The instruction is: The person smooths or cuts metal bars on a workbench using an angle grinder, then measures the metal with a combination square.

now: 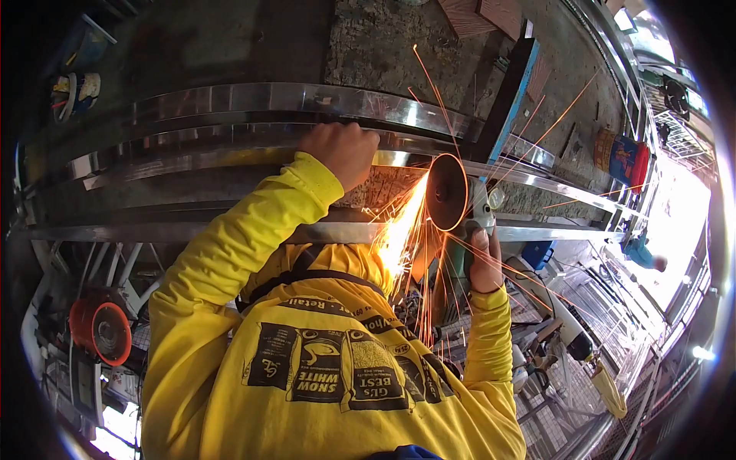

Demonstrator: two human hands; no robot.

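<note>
My right hand point(484, 264) is wrapped round the body of an angle grinder point(480, 205). Its dark cutting disc point(447, 192) stands upright by a shiny metal bar point(399, 159), and bright sparks point(406, 222) pour down towards my yellow shirt. Smaller streaks fly up and to the right. To the left of the disc, my left hand point(341, 153) is closed over the same bar, knuckles up and fingertips hidden. A second shiny bar point(284, 98) runs alongside, farther from me. Where the disc meets the metal is hidden by glare.
A dark square bar with a blue side point(512, 103) crosses the long bars at the right. Beyond lie a worn workbench top point(383, 54) and a red-and-blue container point(622, 159). An orange round fan-like object point(101, 330) stands lower left. Cables and metal frames crowd the lower right.
</note>
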